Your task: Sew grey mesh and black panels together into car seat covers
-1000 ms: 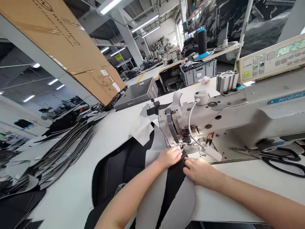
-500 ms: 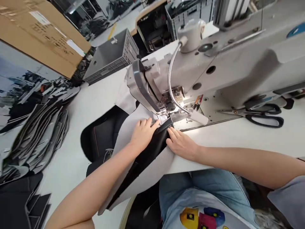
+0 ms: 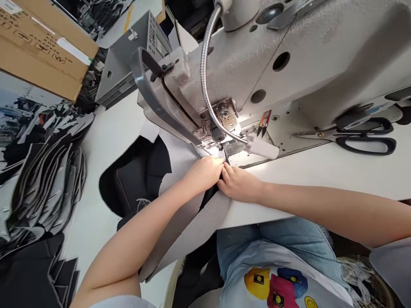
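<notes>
Beside the needle area of a sewing machine (image 3: 257,77), my left hand (image 3: 204,172) is closed on a black fabric piece with grey mesh backing (image 3: 192,235). My right hand (image 3: 241,185) pinches the same fabric just to the right, its fingertips touching my left hand. The fabric's edge runs up to the presser foot, under the bright light of a small lamp (image 3: 263,147). Stitched black parts (image 3: 131,175) of the fabric spread on the table at left. My fingers cover the seam between the hands.
Black-handled scissors (image 3: 366,142) and red-handled thread snips (image 3: 264,123) lie right of the needle. Layered fabric pieces (image 3: 48,184) are stacked at left, with folded black pieces (image 3: 28,269) nearer. A grey crate (image 3: 120,70) and a cardboard box (image 3: 45,47) stand behind the white table (image 3: 91,171).
My left hand has gone from lying spread on the fabric to closing on its edge, and both hands have come together. The head view has moved closer to the machine.
</notes>
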A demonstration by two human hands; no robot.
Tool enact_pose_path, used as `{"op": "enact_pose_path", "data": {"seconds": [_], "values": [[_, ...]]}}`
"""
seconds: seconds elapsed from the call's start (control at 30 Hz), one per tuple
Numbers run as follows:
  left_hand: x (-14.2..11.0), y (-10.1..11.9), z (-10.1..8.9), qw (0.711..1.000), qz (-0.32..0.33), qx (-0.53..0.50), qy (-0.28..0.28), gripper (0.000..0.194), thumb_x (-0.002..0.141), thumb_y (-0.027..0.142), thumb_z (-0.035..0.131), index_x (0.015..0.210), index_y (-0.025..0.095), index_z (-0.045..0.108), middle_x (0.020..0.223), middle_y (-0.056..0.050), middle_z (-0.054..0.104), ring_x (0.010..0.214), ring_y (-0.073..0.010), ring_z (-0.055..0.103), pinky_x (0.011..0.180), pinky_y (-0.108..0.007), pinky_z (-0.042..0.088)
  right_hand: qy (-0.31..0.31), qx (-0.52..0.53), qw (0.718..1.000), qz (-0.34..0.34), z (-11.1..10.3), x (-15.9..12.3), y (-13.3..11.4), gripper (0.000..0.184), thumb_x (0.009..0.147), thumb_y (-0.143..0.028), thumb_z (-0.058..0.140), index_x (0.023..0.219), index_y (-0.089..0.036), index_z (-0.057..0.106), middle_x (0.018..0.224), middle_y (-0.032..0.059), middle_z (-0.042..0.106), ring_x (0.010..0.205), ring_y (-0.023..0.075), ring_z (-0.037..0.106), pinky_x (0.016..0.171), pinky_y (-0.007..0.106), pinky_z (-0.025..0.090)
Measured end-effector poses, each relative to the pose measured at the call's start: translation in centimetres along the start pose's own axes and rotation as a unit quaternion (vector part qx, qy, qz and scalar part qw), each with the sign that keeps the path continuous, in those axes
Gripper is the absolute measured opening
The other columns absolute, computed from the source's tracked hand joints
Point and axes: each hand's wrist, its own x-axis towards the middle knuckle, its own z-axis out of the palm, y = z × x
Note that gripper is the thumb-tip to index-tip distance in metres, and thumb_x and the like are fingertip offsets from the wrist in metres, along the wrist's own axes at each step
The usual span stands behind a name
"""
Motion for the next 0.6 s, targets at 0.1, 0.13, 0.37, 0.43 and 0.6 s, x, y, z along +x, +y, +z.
{"op": "enact_pose_path", "data": {"seconds": [0.1,0.13,0.37,0.43,0.6], "values": [[0.9,-0.8,0.2,0.999,-0.004,-0.017,0.032,0.034,0.09,0.014,0.036,0.101,0.014,0.068,0.102,-0.007,0.069,0.101,-0.0201,0.062,0.093,-0.032,0.049,-0.011,0.018,1.0,0.023,0.2,0.3,0.4,0.029,0.091,-0.009,0.034,0.098,-0.002,0.062,0.117,0.0344,0.058,0.111,0.038,0.059,0.075,0.043,0.05],[1.2,-0.9,0.2,0.999,-0.011,-0.019,0.037,0.033,0.09,0.014,0.037,0.1,0.014,0.068,0.103,-0.007,0.068,0.102,-0.0202,0.061,0.094,-0.032,0.048,-0.011,0.026,0.999,0.028,0.3,0.4,0.5,0.029,0.091,-0.01,0.035,0.1,-0.003,0.062,0.117,0.0336,0.058,0.112,0.0384,0.058,0.075,0.043,0.05],[1.5,-0.3,0.9,0.993,-0.059,-0.057,0.085,0.029,0.089,0.015,0.039,0.083,0.016,0.068,0.093,-0.008,0.068,0.092,-0.0193,0.061,0.086,-0.029,0.048,0.006,0.037,0.999,0.035,1.1,0.0,1.7,0.035,0.09,-0.011,0.039,0.119,-0.006,0.057,0.121,0.0267,0.058,0.117,0.0335,0.054,0.079,0.038,0.052],[1.0,-0.1,1.8,0.981,-0.091,-0.094,0.142,0.029,0.089,0.015,0.041,0.075,0.014,0.066,0.083,-0.008,0.067,0.088,-0.0191,0.06,0.083,-0.028,0.047,0.02,0.02,0.999,0.024,0.9,-0.4,1.8,0.033,0.089,-0.01,0.04,0.117,-0.008,0.058,0.123,0.0248,0.058,0.121,0.0319,0.052,0.083,0.037,0.051],[-0.1,-0.6,3.7,0.925,-0.114,-0.281,0.23,0.035,0.093,0.024,0.044,0.066,0.014,0.064,0.074,-0.003,0.066,0.075,-0.0135,0.058,0.072,-0.022,0.042,0.081,-0.027,0.996,-0.026,0.4,-1.4,2.1,0.023,0.081,-0.005,0.044,0.094,-0.014,0.06,0.116,0.0207,0.062,0.119,0.0292,0.054,0.071,0.028,0.054]]}}
